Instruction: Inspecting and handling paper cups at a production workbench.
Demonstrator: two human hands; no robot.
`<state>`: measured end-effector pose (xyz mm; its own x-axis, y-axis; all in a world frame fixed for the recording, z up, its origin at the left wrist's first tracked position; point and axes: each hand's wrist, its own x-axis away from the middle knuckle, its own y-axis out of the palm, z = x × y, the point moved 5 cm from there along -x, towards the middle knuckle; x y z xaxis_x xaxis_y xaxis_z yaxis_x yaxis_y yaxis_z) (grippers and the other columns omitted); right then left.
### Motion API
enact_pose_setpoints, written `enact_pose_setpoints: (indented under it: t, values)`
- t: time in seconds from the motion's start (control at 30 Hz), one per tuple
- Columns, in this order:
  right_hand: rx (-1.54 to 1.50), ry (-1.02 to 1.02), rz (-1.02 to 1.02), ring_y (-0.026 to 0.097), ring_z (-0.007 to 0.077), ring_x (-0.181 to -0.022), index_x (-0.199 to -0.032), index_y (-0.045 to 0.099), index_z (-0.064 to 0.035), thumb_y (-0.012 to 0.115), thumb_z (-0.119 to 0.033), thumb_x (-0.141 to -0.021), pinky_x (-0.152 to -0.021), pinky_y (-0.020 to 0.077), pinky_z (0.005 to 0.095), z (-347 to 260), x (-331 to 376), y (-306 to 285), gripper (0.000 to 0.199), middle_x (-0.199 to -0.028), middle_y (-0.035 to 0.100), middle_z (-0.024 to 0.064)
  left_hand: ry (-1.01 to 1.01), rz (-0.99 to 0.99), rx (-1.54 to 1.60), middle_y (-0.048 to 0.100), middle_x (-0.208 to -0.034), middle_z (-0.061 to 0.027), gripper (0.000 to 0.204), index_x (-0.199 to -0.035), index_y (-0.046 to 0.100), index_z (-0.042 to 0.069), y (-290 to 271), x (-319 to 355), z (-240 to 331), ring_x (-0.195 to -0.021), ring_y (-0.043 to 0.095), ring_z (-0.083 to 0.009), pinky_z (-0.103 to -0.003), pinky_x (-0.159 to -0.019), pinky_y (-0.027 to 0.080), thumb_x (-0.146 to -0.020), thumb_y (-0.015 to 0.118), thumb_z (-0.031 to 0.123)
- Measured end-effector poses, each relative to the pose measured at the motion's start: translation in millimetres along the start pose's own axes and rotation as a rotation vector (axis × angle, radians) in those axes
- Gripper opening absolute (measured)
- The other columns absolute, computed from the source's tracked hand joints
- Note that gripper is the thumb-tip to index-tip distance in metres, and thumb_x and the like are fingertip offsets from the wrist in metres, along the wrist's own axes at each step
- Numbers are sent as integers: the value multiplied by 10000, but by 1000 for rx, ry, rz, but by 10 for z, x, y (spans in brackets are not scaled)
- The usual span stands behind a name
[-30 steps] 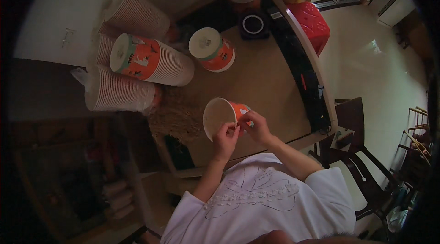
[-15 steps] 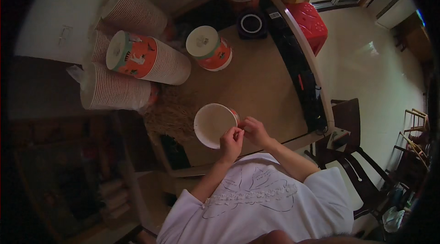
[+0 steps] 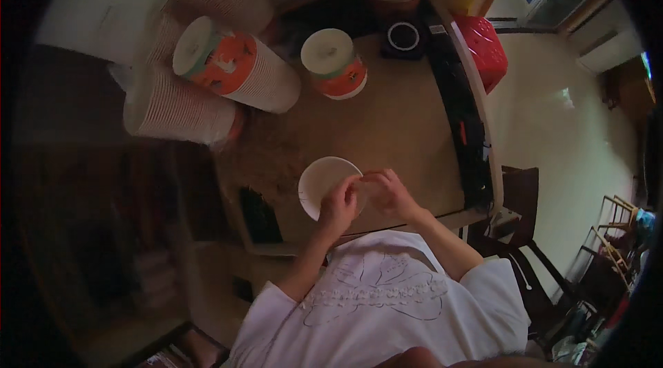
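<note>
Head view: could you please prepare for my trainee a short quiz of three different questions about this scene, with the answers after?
1. Which open thing is nearest to both the left hand and the right hand?
2. True or false: the red plastic object shows to the right of the upside-down tub.
3. What is the main colour on the side of the upside-down tub? a) purple b) orange c) grey

Key:
1. The open paper tub.
2. True.
3. b
</note>
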<state>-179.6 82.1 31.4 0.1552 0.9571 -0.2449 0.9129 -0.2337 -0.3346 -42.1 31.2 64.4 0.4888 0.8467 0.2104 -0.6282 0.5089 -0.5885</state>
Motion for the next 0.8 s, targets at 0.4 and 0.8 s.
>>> enact_pose_setpoints:
  t: [0.4,0.8]
  values:
    - [-46,265,-41,536,223,-684,-881,568,-86,600,-49,-756,-606,455,324,73,-110,117,134,-768,565,81,180,269,-249,485,-1120,-140,379,-1080,528,39,-570,-66,-391,-982,529,-294,-351,-816,468,-715,551,-60]
    - [167,381,-175,587,129,-631,-1058,616,-92,546,-125,-822,-575,464,279,300,5,239,248,-693,622,103,-323,95,-93,632,-854,-169,257,-1017,573,5,-680,-81,-1009,-800,600,-329,-370,-747,469,-891,495,215]
